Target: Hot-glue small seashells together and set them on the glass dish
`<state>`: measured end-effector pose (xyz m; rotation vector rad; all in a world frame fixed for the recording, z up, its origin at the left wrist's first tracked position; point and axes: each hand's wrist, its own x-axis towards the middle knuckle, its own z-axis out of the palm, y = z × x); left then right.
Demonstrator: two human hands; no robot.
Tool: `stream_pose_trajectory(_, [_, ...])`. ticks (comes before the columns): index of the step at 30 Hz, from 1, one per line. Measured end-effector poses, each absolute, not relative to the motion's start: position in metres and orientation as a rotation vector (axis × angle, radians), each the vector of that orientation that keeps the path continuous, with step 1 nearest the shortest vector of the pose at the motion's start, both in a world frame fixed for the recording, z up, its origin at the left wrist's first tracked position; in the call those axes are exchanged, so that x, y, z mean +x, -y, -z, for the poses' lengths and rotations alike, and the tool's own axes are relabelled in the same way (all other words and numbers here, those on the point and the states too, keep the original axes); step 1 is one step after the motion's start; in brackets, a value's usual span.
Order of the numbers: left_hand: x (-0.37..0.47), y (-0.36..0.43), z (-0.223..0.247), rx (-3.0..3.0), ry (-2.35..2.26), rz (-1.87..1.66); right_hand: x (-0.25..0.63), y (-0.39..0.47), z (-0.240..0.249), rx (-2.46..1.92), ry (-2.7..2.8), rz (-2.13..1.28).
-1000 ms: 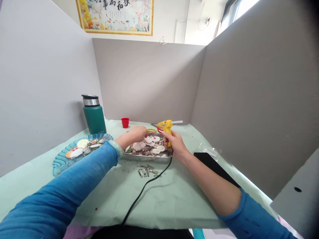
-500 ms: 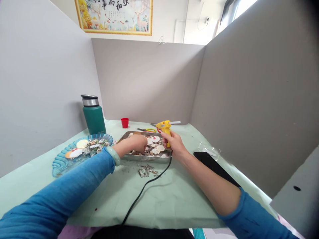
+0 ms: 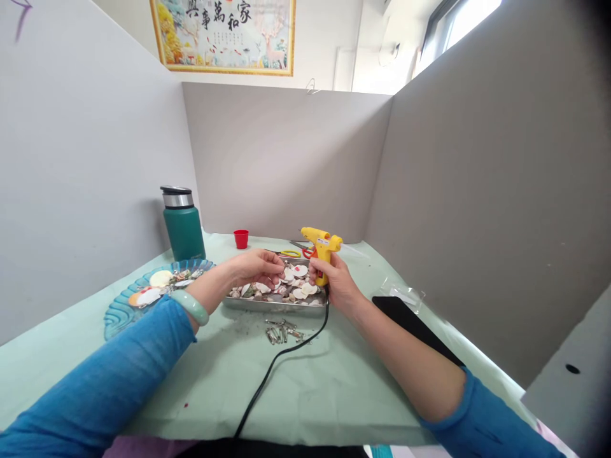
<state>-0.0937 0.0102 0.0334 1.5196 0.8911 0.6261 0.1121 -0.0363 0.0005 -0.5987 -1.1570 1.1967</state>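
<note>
My right hand point(image 3: 338, 280) is wrapped round the handle of a yellow glue gun point(image 3: 323, 245). The gun's nozzle points left, a clear glue stick juts from its back, and a black cord point(image 3: 277, 359) runs from the handle to the table's front edge. Above a metal tray point(image 3: 274, 306) of shells point(image 3: 300, 291), my left hand point(image 3: 260, 267) is closed in a pinch, its thumb and fingertips together. Whatever lies between those fingertips is too small to make out. Several small metal clips point(image 3: 281, 331) lie in front of the tray.
At left, a blue scalloped plate point(image 3: 114, 318) holds shells, with a green bottle point(image 3: 184, 229) behind it. A red cup point(image 3: 241, 239) and yellow-handled scissors point(image 3: 290, 253) are at the back. On the right lie a black flat object point(image 3: 415, 331) and a clear plastic bag point(image 3: 405, 294). Grey panels surround the table.
My left hand has lifted from the shells, its fingers now showing in a pinch. In my right hand the glue gun has turned, its back end dipping and swinging toward me.
</note>
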Motion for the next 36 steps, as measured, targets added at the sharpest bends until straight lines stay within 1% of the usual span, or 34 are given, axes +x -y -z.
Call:
stream_pose_trajectory(3, [-0.094,0.004,-0.029,1.306,-0.755,-0.643,0.108,0.039,0.0,-0.609,1.184,-1.159])
stream_pose_trajectory(7, [-0.088,0.018,-0.024,1.192,-0.716,-0.663,0.103,0.037,0.006,-0.698,1.236,-1.089])
stream_pose_trajectory(16, [-0.084,0.021,-0.017,1.261,-0.746,-0.677,0.1,0.038,0.007,-0.806,1.345,-1.101])
stream_pose_trajectory(25, [-0.082,0.021,-0.014,1.356,-0.733,-0.81,0.098,0.038,0.007,-0.85,1.335,-1.05])
stream_pose_trajectory(30, [-0.08,0.022,-0.011,1.458,-0.836,-0.914,0.097,0.038,0.007,-0.838,1.335,-1.049])
stream_pose_trajectory(36, [-0.092,0.007,-0.008,1.355,-1.005,-1.206,0.108,0.035,0.005,-0.827,1.353,-1.013])
